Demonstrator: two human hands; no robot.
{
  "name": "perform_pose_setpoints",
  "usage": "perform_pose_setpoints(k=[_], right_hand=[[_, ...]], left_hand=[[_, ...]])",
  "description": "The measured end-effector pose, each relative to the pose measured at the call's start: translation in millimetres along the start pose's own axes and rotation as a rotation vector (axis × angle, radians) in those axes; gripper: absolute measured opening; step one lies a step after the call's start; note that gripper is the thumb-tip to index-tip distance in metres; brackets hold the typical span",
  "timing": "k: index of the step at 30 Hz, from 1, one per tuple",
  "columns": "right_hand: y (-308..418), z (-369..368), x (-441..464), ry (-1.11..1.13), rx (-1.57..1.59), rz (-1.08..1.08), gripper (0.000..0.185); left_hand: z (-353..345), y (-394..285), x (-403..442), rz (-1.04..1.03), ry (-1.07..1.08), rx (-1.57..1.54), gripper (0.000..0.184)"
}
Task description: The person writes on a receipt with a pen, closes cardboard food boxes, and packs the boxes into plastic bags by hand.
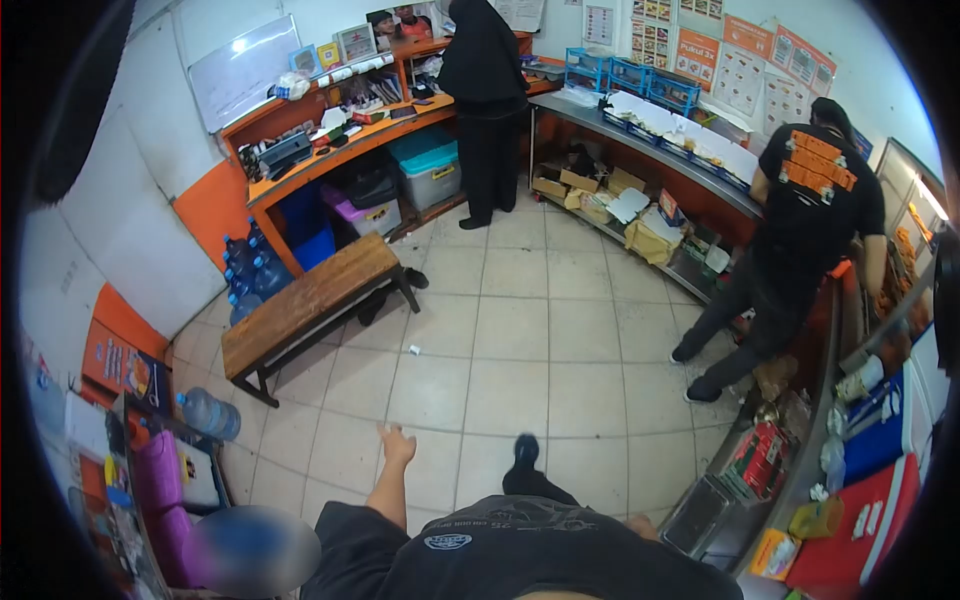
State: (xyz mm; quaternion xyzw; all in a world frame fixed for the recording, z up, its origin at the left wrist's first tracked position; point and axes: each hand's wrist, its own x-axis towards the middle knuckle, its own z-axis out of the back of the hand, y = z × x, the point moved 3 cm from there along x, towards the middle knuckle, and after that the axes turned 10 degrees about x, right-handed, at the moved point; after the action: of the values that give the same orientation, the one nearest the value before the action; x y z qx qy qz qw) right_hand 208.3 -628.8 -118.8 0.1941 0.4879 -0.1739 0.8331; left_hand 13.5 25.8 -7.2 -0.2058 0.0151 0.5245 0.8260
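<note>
My left hand (397,443) hangs in front of my body over the tiled floor (505,385). Its fingers are loosely apart and nothing is in them. Only a small part of my right hand (641,525) shows at the right side of my dark shirt (520,550); its fingers are hidden. Neither hand touches any object that I can see. Nearest to the left hand, a small white scrap (415,350) lies on the tiles. One dark shoe (525,452) of mine is stepped forward.
A wooden bench (310,300) stands ahead left, near water jugs (210,413). One person (485,100) stands at the orange desk (350,135); another (790,220) works at the right counter. A red cooler box (860,530) is close on my right, beside a low shelf (700,510).
</note>
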Motion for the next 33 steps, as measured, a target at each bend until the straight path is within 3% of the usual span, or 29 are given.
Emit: perform_pose_setpoints(k=[5, 8, 9, 10, 13, 14, 15, 16, 17, 20, 21, 23, 25, 27, 29, 30, 32, 33], right_hand=[[101, 59, 9, -0.049, 0.206, -0.126, 0.038], [257, 101, 7, -0.182, 0.201, 0.074, 0.037], [276, 98, 113, -0.44, 0.069, 0.245, 0.05], [341, 113, 96, -0.567, 0.15, 0.307, 0.063], [513, 125, 44, -0.429, 0.098, 0.605, 0.075], [551, 108, 42, -0.284, -0.05, 0.567, 0.076], [574, 73, 92, 0.11, -0.283, 0.572, 0.077], [595, 53, 118, 0.321, -0.41, 0.611, 0.077], [622, 41, 128, 0.396, -0.501, 0.668, 0.078], [707, 63, 155, 0.209, -0.452, 0.704, 0.079], [737, 86, 148, 0.075, -0.366, 0.693, 0.08], [794, 128, 132, -0.203, -0.163, 0.703, 0.081], [847, 166, 117, -0.391, -0.028, 0.774, 0.081], [889, 193, 112, -0.503, 0.041, 0.856, 0.08], [897, 175, 144, -0.121, -0.192, 0.661, 0.079], [896, 166, 165, 0.077, -0.295, 0.557, 0.079], [921, 176, 226, 0.178, -0.153, 0.632, 0.077], [934, 182, 248, 0.226, -0.084, 0.672, 0.076]], left_hand=[[8, -148, 137, 0.049, -0.178, -0.168, 0.077], [17, -230, 183, 0.09, -0.223, -0.193, 0.087], [28, -258, 196, 0.003, -0.277, -0.182, 0.088], [37, -283, 210, -0.085, -0.328, -0.172, 0.089], [55, -333, 262, -0.183, -0.416, -0.144, 0.092], [56, -346, 279, -0.189, -0.429, -0.135, 0.093], [57, -359, 298, -0.149, -0.468, -0.165, 0.091], [54, -368, 317, -0.116, -0.503, -0.193, 0.089], [47, -376, 339, -0.094, -0.531, -0.218, 0.087], [-16, -380, 416, -0.405, -0.216, -0.245, 0.082], [-29, -395, 448, -0.682, 0.562, -0.24, 0.079], [-50, -409, 484, -0.82, 1.268, -0.09, 0.077], [-63, -432, 532, -0.708, 1.039, 0.079, 0.076], [-37, -482, 584, -0.712, 0.458, 0.347, 0.079], [-17, -523, 644, -0.652, 0.19, 0.114, 0.083], [-11, -544, 666, -0.626, 0.181, 0.038, 0.082], [-1, -586, 707, -0.565, 0.156, -0.112, 0.081], [-25, -594, 726, -0.613, 0.244, -0.073, 0.076]])
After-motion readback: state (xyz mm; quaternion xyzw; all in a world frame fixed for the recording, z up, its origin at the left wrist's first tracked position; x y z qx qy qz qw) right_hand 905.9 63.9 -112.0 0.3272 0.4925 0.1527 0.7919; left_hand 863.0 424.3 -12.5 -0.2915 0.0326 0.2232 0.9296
